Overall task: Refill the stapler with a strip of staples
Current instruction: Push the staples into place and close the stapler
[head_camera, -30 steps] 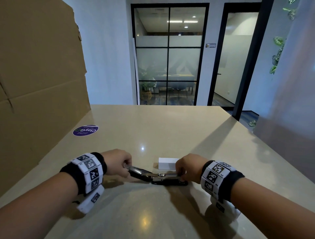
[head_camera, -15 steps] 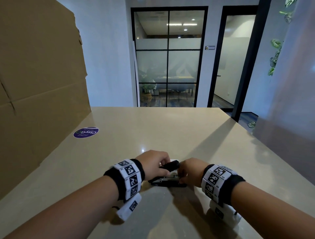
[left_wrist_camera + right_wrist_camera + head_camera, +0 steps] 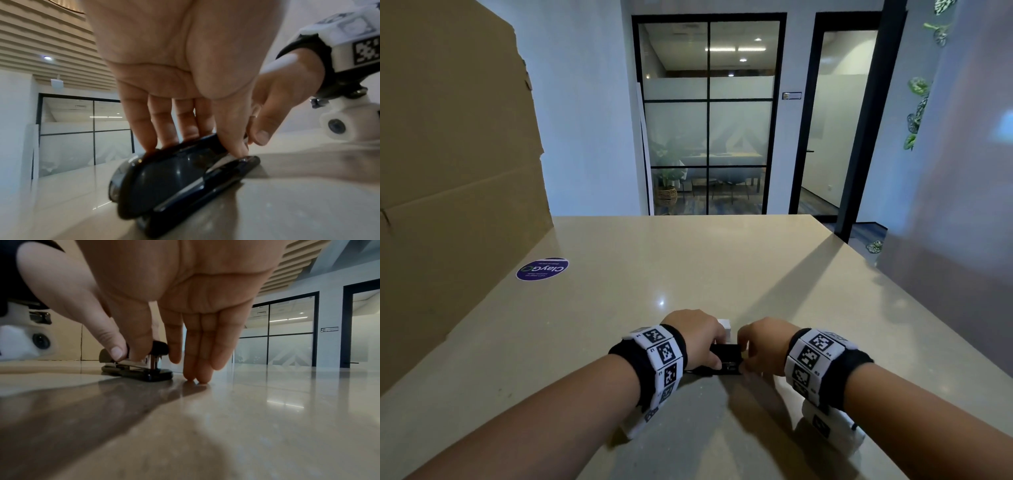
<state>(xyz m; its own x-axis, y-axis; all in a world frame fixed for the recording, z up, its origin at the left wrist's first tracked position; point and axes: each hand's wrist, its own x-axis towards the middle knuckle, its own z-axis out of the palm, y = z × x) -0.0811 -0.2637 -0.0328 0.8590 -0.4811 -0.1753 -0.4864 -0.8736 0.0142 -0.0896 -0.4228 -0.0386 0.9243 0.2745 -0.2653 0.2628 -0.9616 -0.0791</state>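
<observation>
The black stapler (image 3: 726,358) lies on the beige table (image 3: 688,260) between my hands. My left hand (image 3: 702,342) holds its black top cover (image 3: 174,175), fingers over the far side and thumb on the near side, with the cover folded down over the metal magazine (image 3: 131,364). My right hand (image 3: 756,346) pinches the stapler's right end between thumb and index finger, while its other fingertips (image 3: 197,378) rest on the table. No staples show inside. A small white staple box (image 3: 725,328) sits just behind the stapler, mostly hidden by my hands.
A tall cardboard sheet (image 3: 448,171) stands along the table's left side. A round purple sticker (image 3: 542,269) lies flat near it. The table's right edge (image 3: 866,277) drops off toward a doorway and a wall.
The cover lay swung open to the left a second ago. My left hand has carried it over to the right and down onto the magazine. My right hand has stayed at the stapler's right end.
</observation>
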